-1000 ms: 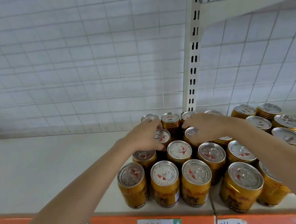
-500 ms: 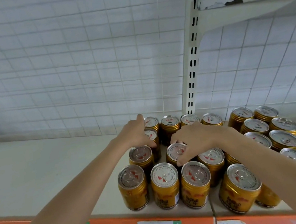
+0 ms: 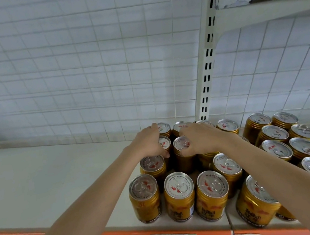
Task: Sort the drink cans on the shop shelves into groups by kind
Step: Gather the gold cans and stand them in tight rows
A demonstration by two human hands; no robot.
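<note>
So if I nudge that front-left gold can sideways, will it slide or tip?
The front-left can stands upright on a smooth shelf, so it probably slides. Its pull tab looks unopened, so it is likely full and heavy. Knocked over, its round body would probably roll toward the shelf's front edge.

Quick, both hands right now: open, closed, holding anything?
Left hand: fingers curled over a gold Red Bull can, gripping it.
Right hand: fingers curled round another gold can, gripping it.

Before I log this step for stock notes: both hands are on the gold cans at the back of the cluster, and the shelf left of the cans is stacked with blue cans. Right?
Not quite. The head view shows the left hand and right hand on the gold cans at the back of the cluster, but the shelf left of them is bare, with no blue cans.
</note>
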